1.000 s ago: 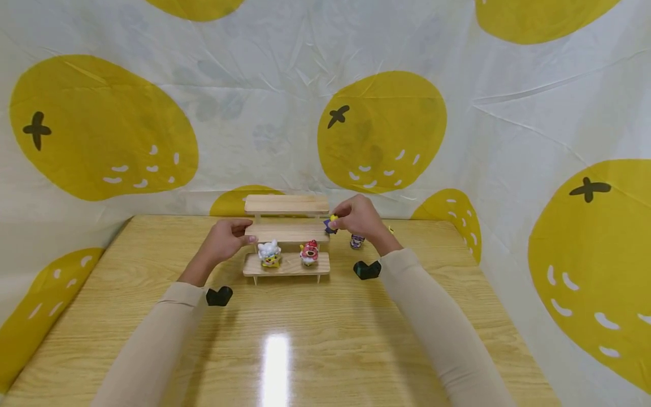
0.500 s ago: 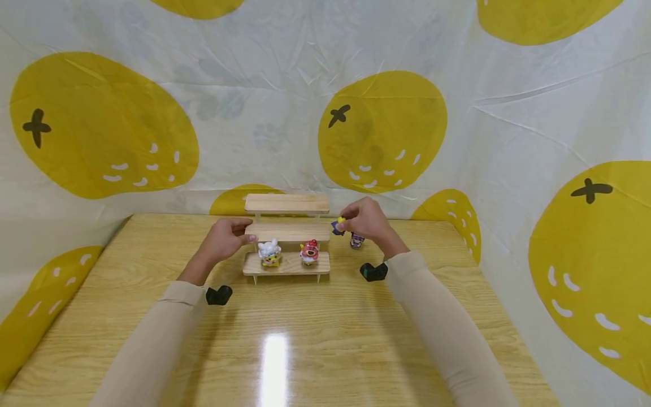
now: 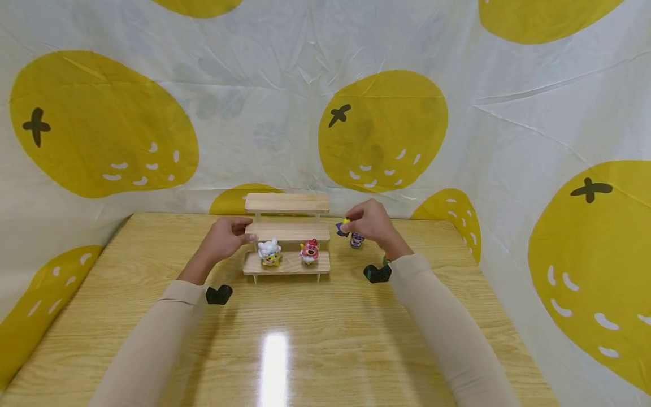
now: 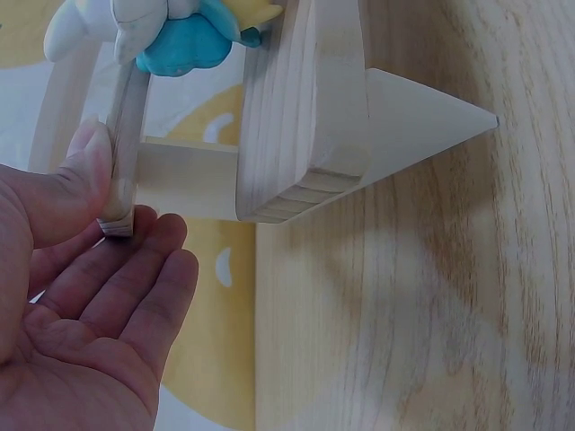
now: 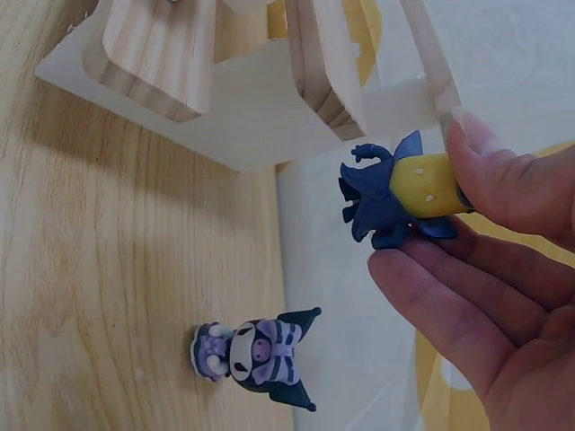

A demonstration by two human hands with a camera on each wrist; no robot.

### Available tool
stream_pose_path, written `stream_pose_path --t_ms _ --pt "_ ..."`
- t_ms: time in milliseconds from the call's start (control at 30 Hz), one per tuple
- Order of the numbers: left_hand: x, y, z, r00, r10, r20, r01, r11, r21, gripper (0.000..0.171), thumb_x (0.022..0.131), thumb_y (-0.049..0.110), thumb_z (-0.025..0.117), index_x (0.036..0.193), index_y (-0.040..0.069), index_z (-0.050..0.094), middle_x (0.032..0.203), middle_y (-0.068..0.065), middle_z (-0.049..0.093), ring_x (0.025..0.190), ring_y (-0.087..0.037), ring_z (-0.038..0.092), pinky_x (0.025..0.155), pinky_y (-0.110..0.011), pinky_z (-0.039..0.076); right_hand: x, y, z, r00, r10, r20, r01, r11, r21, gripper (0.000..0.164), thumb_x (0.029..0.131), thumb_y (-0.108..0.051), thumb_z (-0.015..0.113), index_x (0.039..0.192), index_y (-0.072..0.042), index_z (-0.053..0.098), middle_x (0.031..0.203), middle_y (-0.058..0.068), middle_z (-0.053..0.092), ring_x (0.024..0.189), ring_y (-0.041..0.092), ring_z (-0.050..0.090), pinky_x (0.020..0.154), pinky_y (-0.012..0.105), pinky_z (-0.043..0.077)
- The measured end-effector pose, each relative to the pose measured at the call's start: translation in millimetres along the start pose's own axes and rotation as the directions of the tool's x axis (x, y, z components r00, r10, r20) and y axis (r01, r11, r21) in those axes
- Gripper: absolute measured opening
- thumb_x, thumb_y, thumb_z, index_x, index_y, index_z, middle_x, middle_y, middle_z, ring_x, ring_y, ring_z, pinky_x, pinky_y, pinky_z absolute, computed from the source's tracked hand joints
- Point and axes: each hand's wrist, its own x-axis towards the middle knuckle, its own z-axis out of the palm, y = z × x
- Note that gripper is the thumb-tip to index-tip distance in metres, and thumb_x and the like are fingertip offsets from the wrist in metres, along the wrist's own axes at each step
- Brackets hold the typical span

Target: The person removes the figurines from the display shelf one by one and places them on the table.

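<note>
A three-tier wooden display stand (image 3: 287, 232) stands near the back of the table. My left hand (image 3: 222, 240) grips the left end of its middle tier (image 4: 126, 148), thumb on one face and fingers behind. Between thumb and fingertips my right hand (image 3: 373, 219) pinches a small yellow and dark-blue figurine (image 5: 400, 193), held in the air just right of the stand. On the lowest tier sit a white-topped figurine (image 3: 269, 253) and a pink figurine with a red top (image 3: 309, 252). A purple and black figurine (image 5: 256, 355) stands on the table below my right hand.
White cloth with yellow fruit prints (image 3: 382, 130) hangs behind and beside the wooden table (image 3: 325, 333). Part of a small green object (image 3: 386, 260) shows by the right cuff. Black wrist-worn pieces (image 3: 219, 294) stick out below both sleeves.
My right hand has moved right, away from the middle tier's right end, with the yellow and blue figurine still in its fingers. My left hand has stayed on the stand.
</note>
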Motion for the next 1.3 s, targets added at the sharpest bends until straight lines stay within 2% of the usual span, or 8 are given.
stream_pose_path --t_ms 233,667,833,1300 --pt "-0.3 -0.2 -0.4 1.000 -0.002 0.003 0.002 1.000 -0.001 0.055 0.104 0.021 0.067 0.152 -0.001 0.051 0.154 -0.025 0.054 0.143 -0.042 0.053 0.114 -0.056 0.049 0 10 -1 0.999 -0.030 -0.021 0.030 1.000 0.001 0.027 0.090 -0.012 0.082 0.113 0.002 0.080 0.112 0.021 0.077 0.094 0.029 0.071 0.075 0.034 0.060" --pt "-0.2 -1.1 -0.8 1.000 -0.010 0.004 0.010 1.000 0.005 0.056 0.104 0.021 0.066 0.153 -0.001 0.050 0.154 -0.024 0.054 0.143 -0.042 0.053 0.114 -0.056 0.049 -2 21 -3 0.999 0.012 -0.033 -0.012 1.000 -0.014 0.027 0.091 -0.013 0.080 0.115 0.000 0.079 0.114 0.020 0.077 0.101 0.032 0.072 0.082 0.040 0.062" --pt "0.2 -0.1 -0.7 1.000 -0.004 0.003 0.004 1.000 0.009 0.055 0.104 0.021 0.066 0.153 -0.001 0.051 0.154 -0.025 0.054 0.142 -0.042 0.053 0.114 -0.056 0.049 -3 25 -5 0.999 -0.003 -0.039 0.002 1.000 -0.017 0.026 0.092 -0.013 0.080 0.114 0.001 0.080 0.115 0.021 0.077 0.101 0.032 0.073 0.084 0.042 0.062" --pt "1.8 0.0 -1.2 1.000 -0.005 0.009 0.004 1.000 0.008 0.056 0.105 0.021 0.066 0.153 -0.002 0.050 0.155 -0.024 0.053 0.143 -0.042 0.053 0.115 -0.056 0.049 -5 32 -6 0.999 0.003 -0.042 -0.002 1.000 0.019 0.023 0.090 -0.009 0.080 0.110 0.004 0.080 0.108 0.022 0.078 0.090 0.025 0.072 0.072 0.028 0.058"
